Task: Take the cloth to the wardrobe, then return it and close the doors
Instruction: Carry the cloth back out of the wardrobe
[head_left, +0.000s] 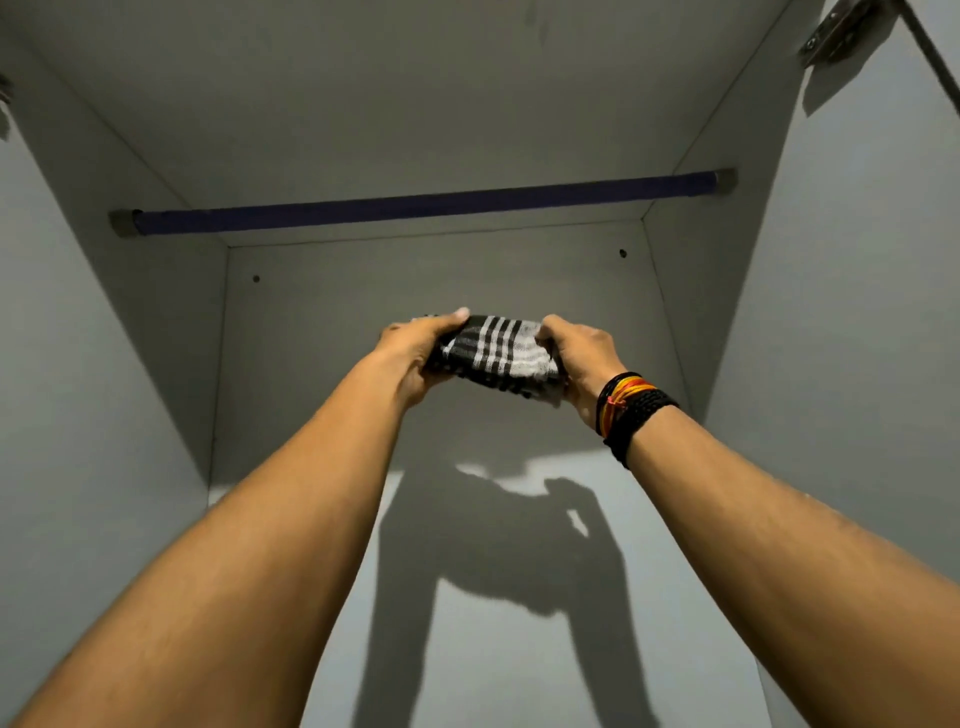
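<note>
A folded black-and-white checked cloth (496, 353) is held out in front of me inside the grey wardrobe (431, 270). My left hand (415, 358) grips its left end, thumb on top. My right hand (579, 358), with dark and orange bands on the wrist, grips its right end. The cloth hangs in the air, well above the wardrobe floor (519, 597), where the shadow of my arms falls. The doors themselves are out of view.
A dark blue hanging rail (426, 203) runs across the wardrobe above and behind the cloth. Grey side walls (104, 364) close in left and right. A metal door hinge (836, 36) sits at the top right corner.
</note>
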